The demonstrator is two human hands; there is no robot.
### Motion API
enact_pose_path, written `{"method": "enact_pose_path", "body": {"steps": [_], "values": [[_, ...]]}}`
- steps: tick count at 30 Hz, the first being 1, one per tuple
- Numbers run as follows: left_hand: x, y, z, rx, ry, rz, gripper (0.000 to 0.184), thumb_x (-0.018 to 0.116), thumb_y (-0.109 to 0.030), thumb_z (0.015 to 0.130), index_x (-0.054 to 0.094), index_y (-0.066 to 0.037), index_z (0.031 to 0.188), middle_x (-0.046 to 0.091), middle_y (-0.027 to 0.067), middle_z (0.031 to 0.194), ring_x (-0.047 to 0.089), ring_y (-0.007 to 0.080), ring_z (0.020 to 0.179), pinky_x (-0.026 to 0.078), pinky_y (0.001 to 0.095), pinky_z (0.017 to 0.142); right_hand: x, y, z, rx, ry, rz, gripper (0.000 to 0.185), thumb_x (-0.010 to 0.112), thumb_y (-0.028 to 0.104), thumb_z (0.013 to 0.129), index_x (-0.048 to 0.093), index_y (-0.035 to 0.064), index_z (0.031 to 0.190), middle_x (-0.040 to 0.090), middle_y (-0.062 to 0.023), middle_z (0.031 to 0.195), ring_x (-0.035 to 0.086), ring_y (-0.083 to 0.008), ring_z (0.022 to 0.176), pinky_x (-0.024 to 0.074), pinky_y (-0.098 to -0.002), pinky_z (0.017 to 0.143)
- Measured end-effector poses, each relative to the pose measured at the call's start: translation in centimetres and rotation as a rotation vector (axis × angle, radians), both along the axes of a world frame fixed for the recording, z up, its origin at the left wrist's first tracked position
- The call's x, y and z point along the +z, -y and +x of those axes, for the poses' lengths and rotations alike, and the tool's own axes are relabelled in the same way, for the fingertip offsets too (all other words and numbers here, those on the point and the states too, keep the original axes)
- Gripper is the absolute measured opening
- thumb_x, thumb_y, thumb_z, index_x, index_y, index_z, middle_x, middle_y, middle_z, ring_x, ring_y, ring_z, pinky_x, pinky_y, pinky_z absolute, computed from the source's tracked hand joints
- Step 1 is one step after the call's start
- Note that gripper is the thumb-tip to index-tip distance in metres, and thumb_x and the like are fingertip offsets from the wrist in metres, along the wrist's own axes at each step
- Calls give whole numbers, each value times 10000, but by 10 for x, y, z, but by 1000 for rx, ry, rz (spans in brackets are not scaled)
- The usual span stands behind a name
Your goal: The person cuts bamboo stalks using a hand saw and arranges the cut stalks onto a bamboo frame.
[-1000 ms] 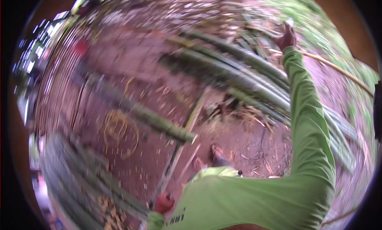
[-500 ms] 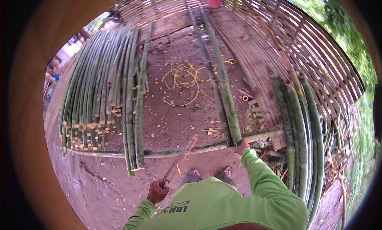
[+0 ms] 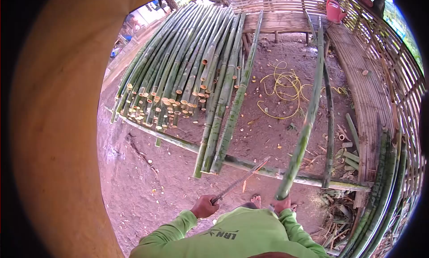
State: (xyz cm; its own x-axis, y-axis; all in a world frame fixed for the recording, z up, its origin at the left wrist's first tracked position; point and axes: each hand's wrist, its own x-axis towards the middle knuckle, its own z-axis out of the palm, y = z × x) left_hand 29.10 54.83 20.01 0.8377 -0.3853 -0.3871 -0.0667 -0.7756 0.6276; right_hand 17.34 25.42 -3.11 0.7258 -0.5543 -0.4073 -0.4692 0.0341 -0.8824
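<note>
Over the mottled green bamboo crossrail [image 3: 310, 180], a long round green bamboo pole [image 3: 309, 119] is crossing; right hand [image 3: 282, 205] is gripping its near end, left hand [image 3: 205, 206] fisting a thin dark-bladed tool [image 3: 241, 180]. Pole's likely handling stiff, weighty, slick; mid-length holds probably balancing better.

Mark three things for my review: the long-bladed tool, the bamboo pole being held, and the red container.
Long-bladed tool [image 3: 241, 180], head view: middle of the blade.
Held bamboo pole [image 3: 308, 124], head view: about midway along its length.
Red container [image 3: 333, 11], head view: its side.
</note>
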Motion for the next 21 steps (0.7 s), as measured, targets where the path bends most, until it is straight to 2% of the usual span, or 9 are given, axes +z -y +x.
{"method": "enact_pose_path", "body": {"steps": [2, 3, 5, 7, 8, 11, 15, 18, 21], "values": [[-1, -9, 12, -5, 5, -3, 226, 659, -156, 737, 499, -25, 646, 447, 79, 542, 410, 143, 519, 381, 353, 498, -50, -1, -10, -22, -360, -204, 685, 741, 191, 579, 484, -37, 1171, 641, -189, 955, 639, -315, 881, 531, -397, 786], [-1, -11, 15, -7, 4, -3, 225, 657, -157, 740, 501, -21, 653, 452, 79, 544, 411, 144, 521, 383, 354, 500, -46, 2, -14, -69, -502, -295, 737, 742, 200, 568, 463, -39, 1207, 636, -214, 998, 635, -336, 926, 523, -405, 822], [0, -12, 20, -1, -15, 36, 213, 641, -161, 733, 505, -13, 664, 465, 122, 549, 416, 188, 512, 402, 372, 513, -45, 0, -14, -117, -612, -391, 827, 741, 218, 555, 418, -41, 1271, 622, -254, 1065, 618, -371, 1000, 503, -417, 884], [-3, -5, 36, -15, -29, 28, 213, 634, -164, 732, 503, -9, 666, 463, 135, 545, 414, 202, 507, 407, 378, 515, -54, 1, -17, -168, -555, -400, 903, 736, 235, 550, 370, -42, 1328, 602, -287, 1114, 594, -400, 1058, 478, -424, 936], [-8, -4, 36, -10, -42, 1, 218, 634, -165, 733, 500, -8, 662, 453, 126, 538, 408, 193, 506, 403, 374, 511, -14, 7, -11, -124, -555, -352, 927, 726, 246, 560, 346, -58, 1349, 604, -292, 1106, 601, -400, 1041, 490, -428, 913], [-9, 4, 47, -47, -56, -2, 240, 642, -165, 736, 479, -17, 639, 425, 90, 525, 396, 164, 505, 388, 358, 496, 14, 22, -8, -40, -629, -243, 882, 724, 273, 563, 382, -69, 1301, 620, -287, 1067, 610, -409, 1012, 498, -438, 894], [3, 28, 48, -40, -27, -22, 259, 661, -161, 738, 467, -34, 623, 425, 71, 520, 390, 151, 503, 383, 348, 491, 15, 33, -11, 5, -630, -259, 818, 741, 322, 553, 437, -59, 1209, 636, -282, 1004, 624, -420, 955, 513, -446, 857], [0, 33, 35, 10, -18, -46, 255, 666, -150, 736, 471, -38, 616, 435, 56, 520, 394, 138, 500, 377, 334, 484, -10, 40, -25, 48, -613, -306, 862, 762, 358, 538, 432, -62, 1215, 635, -279, 1002, 625, -411, 957, 515, -447, 852], [-8, 38, 21, 90, -26, -43, 251, 671, -143, 727, 473, -33, 618, 440, 59, 523, 405, 137, 498, 371, 333, 479, -12, 54, -30, 124, -638, -301, 898, 775, 368, 537, 413, -35, 1252, 635, -264, 1026, 618, -407, 986, 506, -439, 878]]}}
